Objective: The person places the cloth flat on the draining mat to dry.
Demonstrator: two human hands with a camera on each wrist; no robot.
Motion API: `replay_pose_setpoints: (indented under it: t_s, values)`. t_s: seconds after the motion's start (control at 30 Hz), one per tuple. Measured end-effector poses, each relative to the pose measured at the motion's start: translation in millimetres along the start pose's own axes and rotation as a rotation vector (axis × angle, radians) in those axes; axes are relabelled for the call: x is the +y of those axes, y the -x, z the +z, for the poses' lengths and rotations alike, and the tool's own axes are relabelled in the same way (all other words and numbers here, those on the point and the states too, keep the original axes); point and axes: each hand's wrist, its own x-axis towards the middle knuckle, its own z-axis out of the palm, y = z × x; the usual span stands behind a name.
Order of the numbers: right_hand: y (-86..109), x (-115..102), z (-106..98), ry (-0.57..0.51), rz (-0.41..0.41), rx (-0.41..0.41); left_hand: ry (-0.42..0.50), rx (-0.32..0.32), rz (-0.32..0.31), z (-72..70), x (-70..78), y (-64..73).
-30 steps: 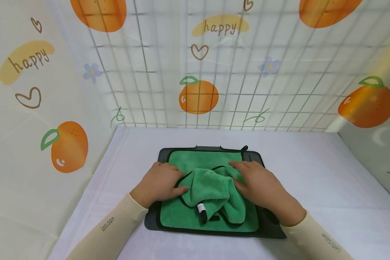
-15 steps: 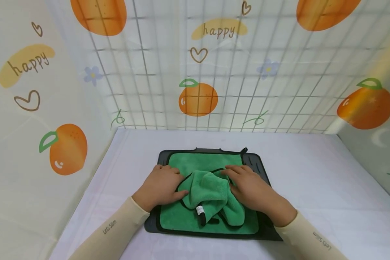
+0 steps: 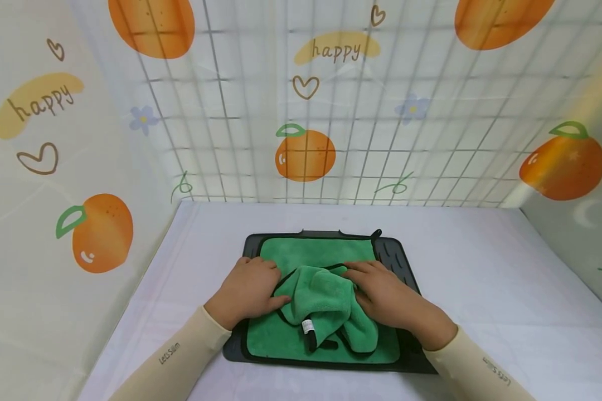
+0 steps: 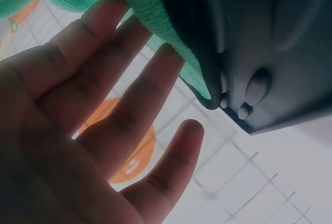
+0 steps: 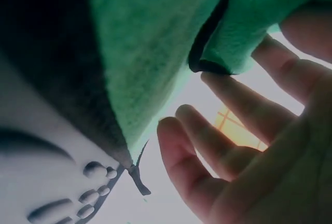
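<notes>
Between the left and right edges of the counter (image 3: 481, 250) are one black tray (image 3: 233, 352) and two green cloths, one flat (image 3: 311, 252) and one crumpled (image 3: 326, 292), with one white tag (image 3: 307, 326). There are two hands, one left hand (image 3: 248, 289) and one right hand (image 3: 388, 292), and two sleeves (image 3: 173, 356). Beyond the counter's back and side edges, the sheeting (image 3: 261, 139) bears five printed oranges (image 3: 306, 156), two "happy" patches (image 3: 338, 49) and two blue flowers (image 3: 412, 108).

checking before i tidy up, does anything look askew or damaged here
The upper green cloth lies crumpled with its tag showing, unlike the flat cloth beneath it on the dark board; no damage shows.
</notes>
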Motion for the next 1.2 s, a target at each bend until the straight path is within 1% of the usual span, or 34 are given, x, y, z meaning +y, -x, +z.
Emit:
replay_pose_setpoints:
  t_s: [0.17,0.3,0.4,0.57,0.73,0.87,1.07,1.2]
  values:
    - [-0.4,0.6,-0.6,0.026,-0.02,0.015,0.021,0.004,0.001,0.1,-1.2,-0.5]
    - [-1.2,0.4,-1.6,0.015,-0.029,0.044,0.052,0.003,0.005,0.6,-1.4,-1.1]
    - [-0.9,-0.5,-3.2,-0.022,-0.011,0.07,0.069,0.003,0.007,0.7,-1.0,-1.2]
    - [0.0,-1.1,-3.8,-0.06,0.044,0.076,0.081,0.003,0.01,0.3,0.3,-0.5]
    - [-1.7,-0.1,-3.8,-0.065,0.049,0.128,0.087,0.006,0.019,-0.8,1.2,0.6]
    - [-2.2,0.3,-4.9,-0.068,0.037,0.171,0.108,0.01,0.037,-0.6,1.3,0.5]
    - [-3.3,3.0,-5.3,-0.068,-0.02,0.213,0.146,0.056,0.114,-0.7,-2.2,-0.2]
    - [-2.9,5.8,-5.7,-0.059,-0.046,0.23,0.165,0.035,0.124,-3.4,-4.0,0.3]
